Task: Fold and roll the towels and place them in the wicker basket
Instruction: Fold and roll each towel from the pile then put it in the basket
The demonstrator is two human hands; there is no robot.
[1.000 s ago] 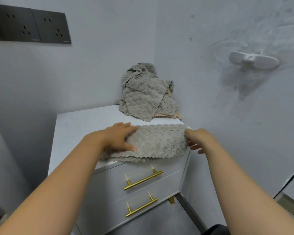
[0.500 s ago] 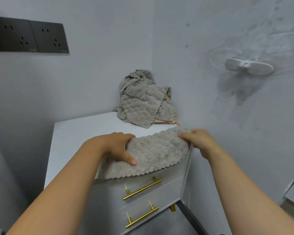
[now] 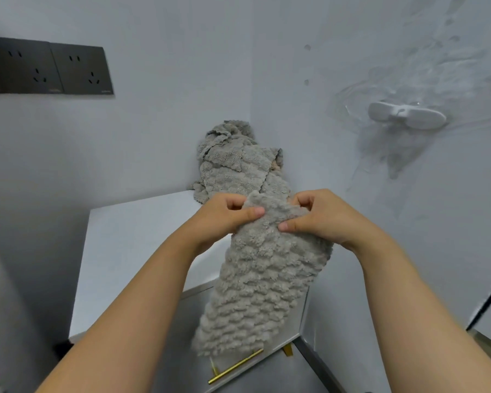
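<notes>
A folded grey fluffy towel (image 3: 261,282) hangs lengthwise in the air above the front right corner of the white cabinet (image 3: 131,251). My left hand (image 3: 224,215) pinches its top end from the left. My right hand (image 3: 315,215) pinches the same end from the right, thumb on the front. The towel's lower end dangles in front of the drawers. A heap of more grey towels (image 3: 236,165) sits in the back corner against the walls. No wicker basket is in view.
The cabinet stands in a wall corner, with gold drawer handles (image 3: 236,367) on its front. Two dark wall sockets (image 3: 46,69) are at upper left. A white wall hook (image 3: 406,119) sticks out at upper right.
The towel lay flat across the cabinet's front edge under both hands. Both hands came together at one end and lifted it, so it now hangs vertically.
</notes>
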